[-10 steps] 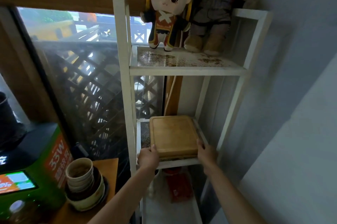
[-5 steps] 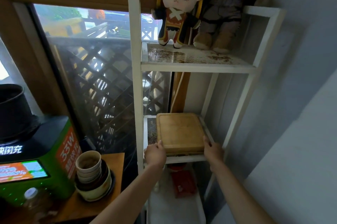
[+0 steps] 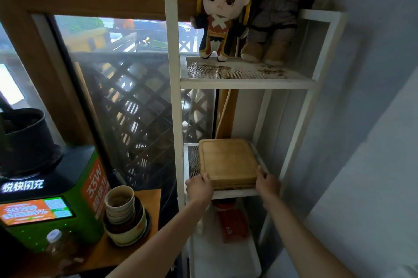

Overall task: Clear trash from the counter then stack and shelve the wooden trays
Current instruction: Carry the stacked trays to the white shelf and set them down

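A stack of square wooden trays (image 3: 227, 161) lies flat on the middle mesh shelf (image 3: 192, 160) of a white metal rack (image 3: 173, 101). My left hand (image 3: 199, 188) grips the stack's front left corner. My right hand (image 3: 267, 183) holds its front right corner, fingers along the right edge. Both hands sit at the shelf's front rim. Only the top tray's face shows; the ones beneath show as thin edges.
Two plush dolls (image 3: 222, 15) stand on the rack's top shelf. A red packet (image 3: 234, 224) lies on the lower shelf. Left of the rack, stacked bowls and cups (image 3: 124, 214), a green charging kiosk (image 3: 48, 200) and a plastic bottle (image 3: 54, 237) sit on a wooden counter. A grey wall is to the right.
The view has shifted so the rack sits further right in frame. The tray stack has slid a little deeper onto the shelf, with both hands still at its front corners.
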